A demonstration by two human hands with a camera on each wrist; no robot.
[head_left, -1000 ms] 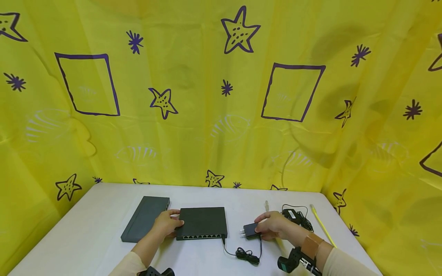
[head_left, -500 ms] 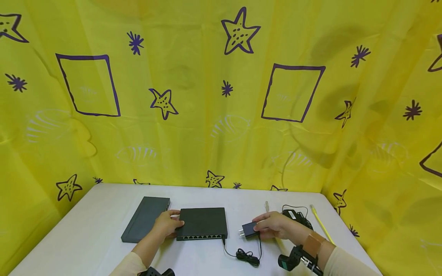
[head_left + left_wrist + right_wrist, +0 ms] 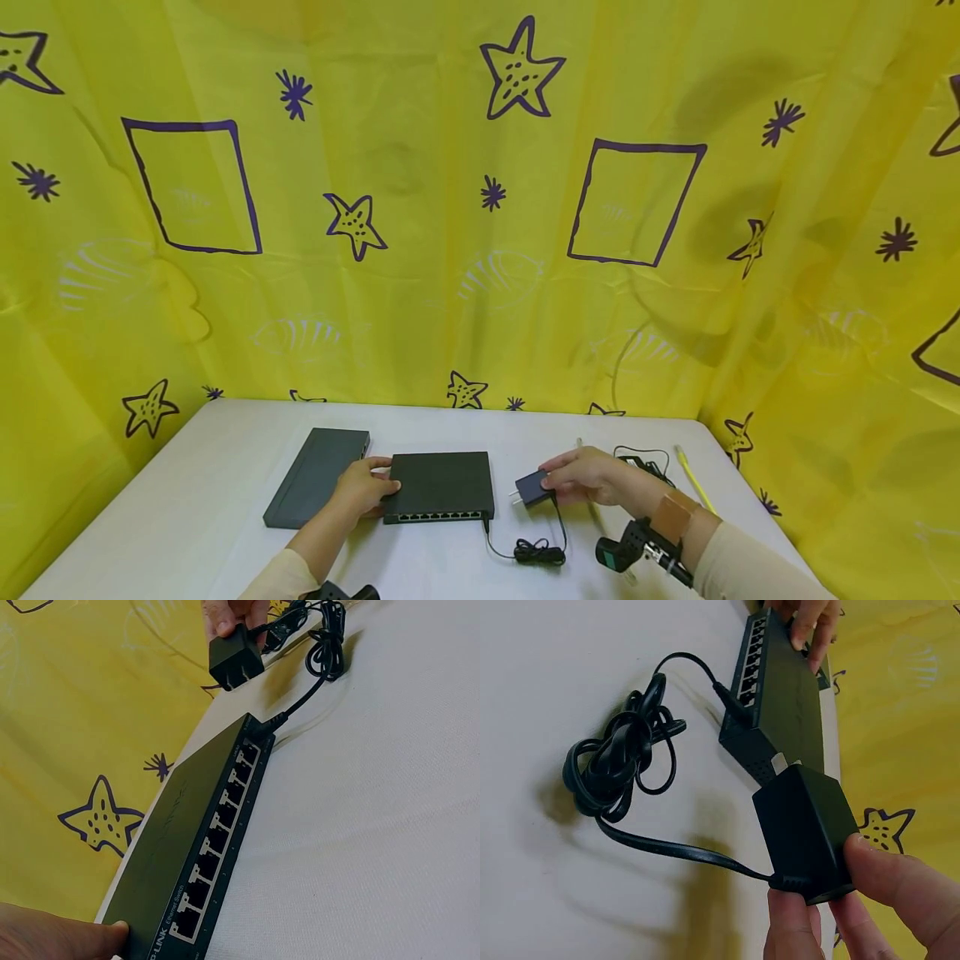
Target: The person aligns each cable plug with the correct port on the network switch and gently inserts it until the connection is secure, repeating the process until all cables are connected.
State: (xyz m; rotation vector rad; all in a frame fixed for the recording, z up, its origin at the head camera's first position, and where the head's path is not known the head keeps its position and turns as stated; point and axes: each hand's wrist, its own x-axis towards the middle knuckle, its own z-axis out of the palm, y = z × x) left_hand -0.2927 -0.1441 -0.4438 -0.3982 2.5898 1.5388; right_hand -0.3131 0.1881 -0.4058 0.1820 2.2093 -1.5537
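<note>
A black Ethernet switch [image 3: 441,485] with a row of ports along its front lies in the middle of the table. My left hand [image 3: 365,487] grips its left edge, thumb on top. Between the fingers and thumb of my right hand [image 3: 588,477] is a black power adapter [image 3: 802,832], held above the table with its prongs toward the switch. The adapter's cord [image 3: 619,761], bundled in the middle, runs to a plug [image 3: 268,727] seated at the right end of the switch's port row. In the right wrist view the prongs stand in front of the switch's side.
A second dark flat box [image 3: 315,479] lies left of my left hand. Another black adapter with a coiled cord [image 3: 651,468] and a yellow cable [image 3: 696,479] lie at the right. Behind the white table [image 3: 187,517] hangs a yellow curtain [image 3: 420,308].
My right hand has moved slightly left and up with the power adapter, which now tilts more. The cord bundle has shifted a little. My left hand and the switch stay put.
</note>
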